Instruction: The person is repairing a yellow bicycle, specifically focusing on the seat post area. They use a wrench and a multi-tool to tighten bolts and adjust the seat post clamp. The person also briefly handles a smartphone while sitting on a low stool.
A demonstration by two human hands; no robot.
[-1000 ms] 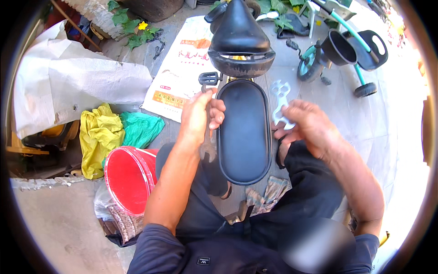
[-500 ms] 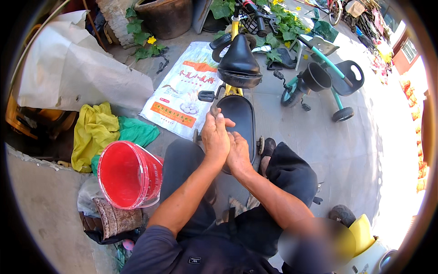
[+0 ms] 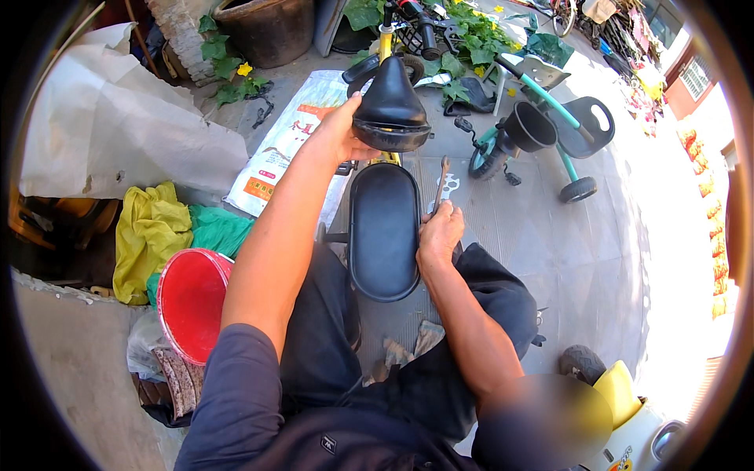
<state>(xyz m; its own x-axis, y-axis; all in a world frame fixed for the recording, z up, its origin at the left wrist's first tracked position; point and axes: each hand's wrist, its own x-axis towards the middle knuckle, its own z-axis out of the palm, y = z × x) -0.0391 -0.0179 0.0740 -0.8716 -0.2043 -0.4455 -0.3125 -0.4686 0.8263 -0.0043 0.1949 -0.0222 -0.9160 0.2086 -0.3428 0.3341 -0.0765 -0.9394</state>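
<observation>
A small yellow-framed bicycle stands in front of me, with a black saddle (image 3: 390, 106) and a padded black rear seat (image 3: 384, 231) behind it. My left hand (image 3: 342, 133) grips the saddle's left rear side, thumb up along its edge and the other fingers partly hidden beneath. To the right of the rear seat, my right hand (image 3: 441, 234) is closed around a metal wrench (image 3: 442, 182), its jaw end pointing up and away from me. Just beyond these fingers shows a flat silver plate with holes (image 3: 449, 187); whether I hold it too, I cannot tell.
A printed white sack (image 3: 267, 161) lies flat left of the bicycle. Nearer on the left are a red bucket (image 3: 192, 306) and yellow and green cloths (image 3: 153, 235). At the right stands a teal child's tricycle (image 3: 561, 125). Leafy plants (image 3: 475, 47) grow beyond the handlebar.
My hands, together over the rear seat before, have parted. The left has gone forward onto the saddle; the right has moved right, the wrench now plain in it. The view has shifted slightly.
</observation>
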